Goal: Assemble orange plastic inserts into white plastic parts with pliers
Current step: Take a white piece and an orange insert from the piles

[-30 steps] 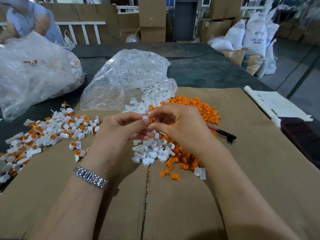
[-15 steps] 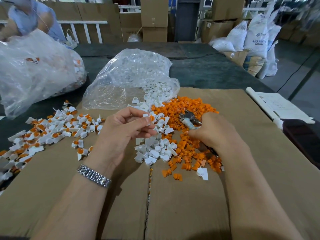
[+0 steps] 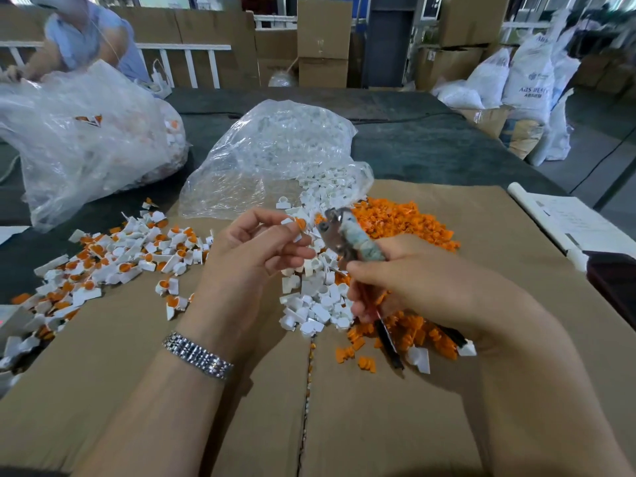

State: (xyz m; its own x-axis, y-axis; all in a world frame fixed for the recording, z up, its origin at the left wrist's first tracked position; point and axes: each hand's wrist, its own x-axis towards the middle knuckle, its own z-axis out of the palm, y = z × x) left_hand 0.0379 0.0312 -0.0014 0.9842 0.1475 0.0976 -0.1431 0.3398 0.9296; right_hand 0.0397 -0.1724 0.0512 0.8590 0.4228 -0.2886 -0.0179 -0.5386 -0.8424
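Pinching a white part (image 3: 298,224) with its orange insert between fingertips, left hand (image 3: 256,251) steadies it; light, rigid, probably slippery. Right hand (image 3: 423,287) grips the pliers (image 3: 347,237) by their handles, nose just beside the part.

A second ago both hands worked together over the white pile; half a second ago the right hand (image 3: 423,287) had dropped onto the orange inserts (image 3: 395,218) to grasp the pliers (image 3: 347,235). Now it has lifted them, head raised toward the white part with its orange insert (image 3: 298,224) pinched by the left hand (image 3: 254,249), perhaps just short of touching
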